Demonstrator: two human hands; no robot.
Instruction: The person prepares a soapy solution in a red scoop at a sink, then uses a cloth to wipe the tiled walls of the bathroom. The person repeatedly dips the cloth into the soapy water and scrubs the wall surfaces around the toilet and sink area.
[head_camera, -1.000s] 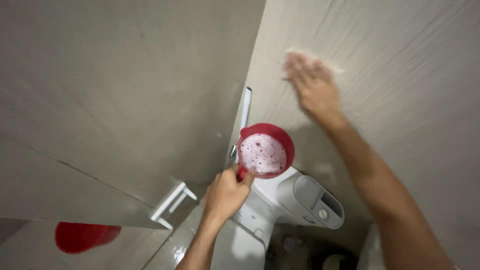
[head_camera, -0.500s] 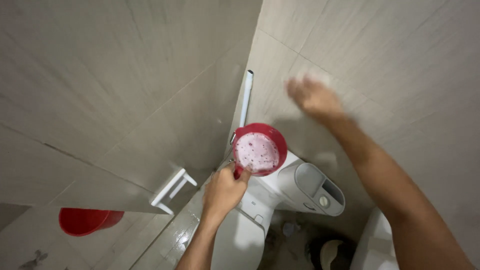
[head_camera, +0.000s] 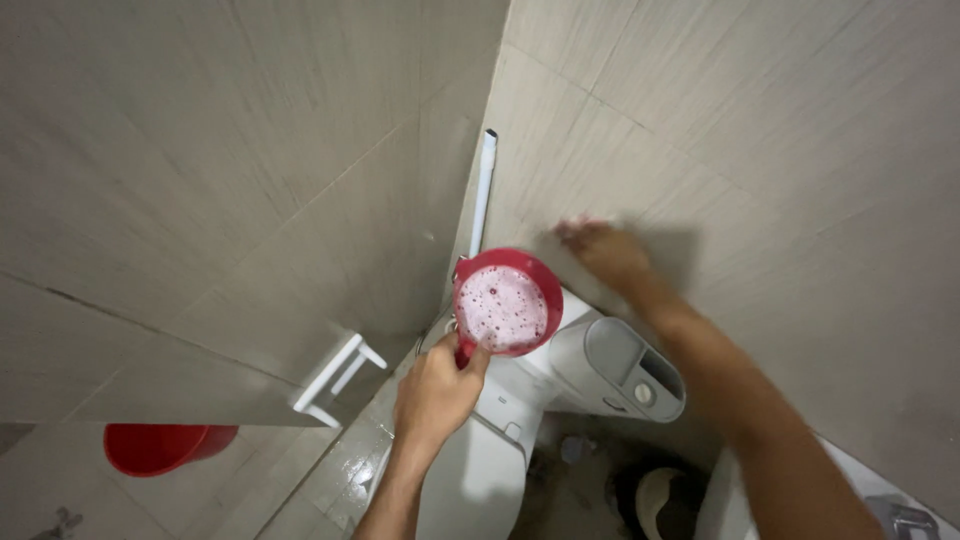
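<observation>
Soapsuds are filling the red mug (head_camera: 502, 303) my left hand (head_camera: 436, 392) is gripping by its handle; my right hand (head_camera: 608, 250), grip state unclear, is pressing the tiled wall (head_camera: 760, 150), whose scrubbing looks unfinished.

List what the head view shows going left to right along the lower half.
red bucket → white wall bracket → left hand holding the red scoop of foamy water → grey dispenser → right forearm
</observation>
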